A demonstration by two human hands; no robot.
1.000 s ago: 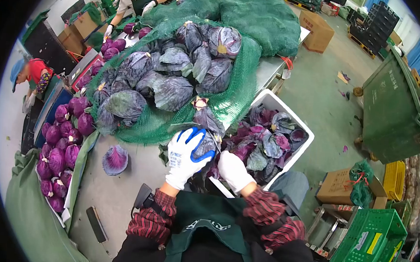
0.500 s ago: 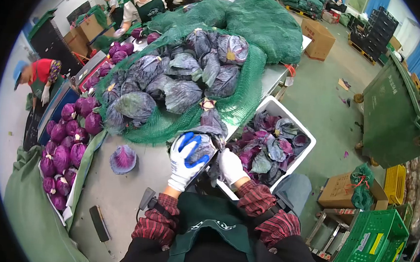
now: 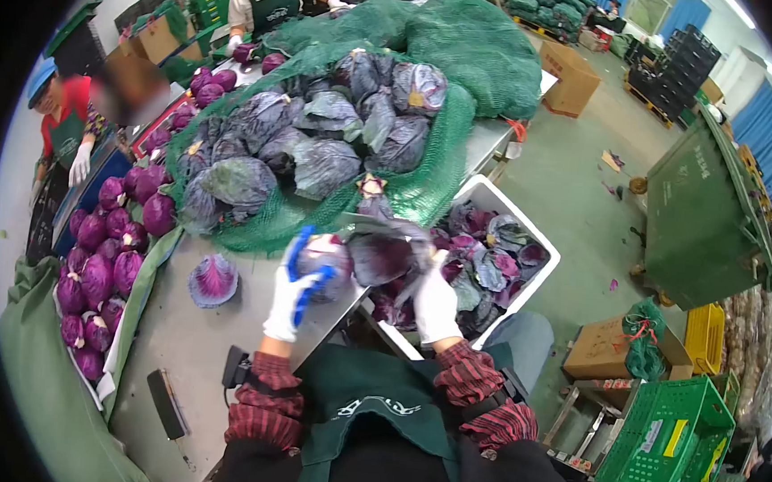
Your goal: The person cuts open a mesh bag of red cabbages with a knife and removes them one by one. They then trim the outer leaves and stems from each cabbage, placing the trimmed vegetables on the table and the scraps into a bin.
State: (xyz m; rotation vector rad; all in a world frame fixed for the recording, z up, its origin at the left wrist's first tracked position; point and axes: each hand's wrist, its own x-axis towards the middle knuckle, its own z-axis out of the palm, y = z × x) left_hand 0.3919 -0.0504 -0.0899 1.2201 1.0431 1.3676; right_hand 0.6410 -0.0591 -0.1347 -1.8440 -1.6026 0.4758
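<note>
My left hand (image 3: 289, 290), in a white and blue glove, grips a red cabbage (image 3: 327, 262) from its left side over the table's edge. My white-gloved right hand (image 3: 436, 304) is closed on a dark purple outer cabbage leaf (image 3: 388, 255), stretched out to the right of the head and blurred by motion. Just below that hand is a white bin (image 3: 540, 274) full of stripped leaves (image 3: 484, 268). Beyond my hands, untrimmed cabbages (image 3: 327, 167) lie heaped in an opened green net (image 3: 440, 169). A single loose leaf (image 3: 213, 281) rests on the table left of my hands.
Trimmed purple cabbages (image 3: 97, 276) are piled at the left, beside a black-handled tool (image 3: 167, 403) on the metal table (image 3: 245, 339). Two co-workers, a person in red (image 3: 72, 116) and a person in an apron (image 3: 272, 9), stand across. A green wheeled bin (image 3: 706, 210) and green crate (image 3: 667, 440) are right.
My left hand has moved left with the cabbage, while my right hand has shifted slightly right, drawing the outer leaf off to the side. The person in red has straightened up.
</note>
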